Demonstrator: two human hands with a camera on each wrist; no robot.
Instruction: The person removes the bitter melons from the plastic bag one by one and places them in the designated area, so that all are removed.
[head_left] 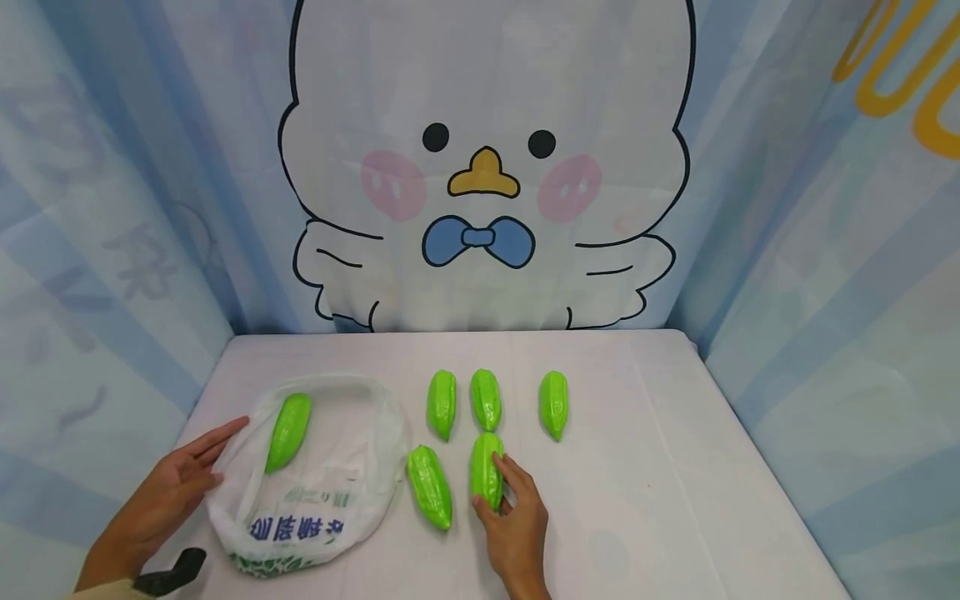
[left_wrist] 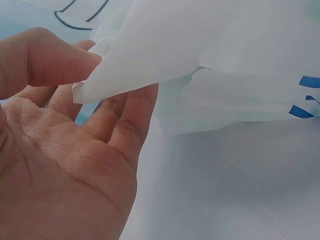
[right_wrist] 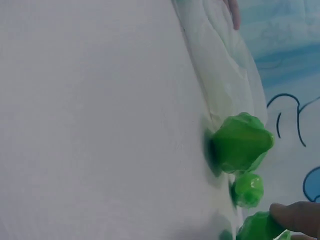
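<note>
My left hand [head_left: 187, 471] pinches the left rim of a white plastic bag [head_left: 375, 483]. In the left wrist view, the thumb lies on one side of the bag film [left_wrist: 165, 45] and fingers are behind it. Through the wide mouth of the bag a glossy green bitter melon [head_left: 288, 433] is visible inside. My right hand [head_left: 521, 525] grips another bitter melon [head_left: 486, 471] on the table, thumb and fingers at its sides. Just left of it lies a bitter melon [head_left: 430, 487], beside the bag; the right wrist view shows a bumpy green melon [right_wrist: 241, 143] near the bag.
Behind the right hand, three more bitter melons lie in a row: one at left [head_left: 442, 405], one in the middle [head_left: 486, 400] and one farther right [head_left: 553, 405]. A white cloth covers the table [head_left: 660, 500]. Printed curtains [head_left: 480, 292] enclose the back and sides.
</note>
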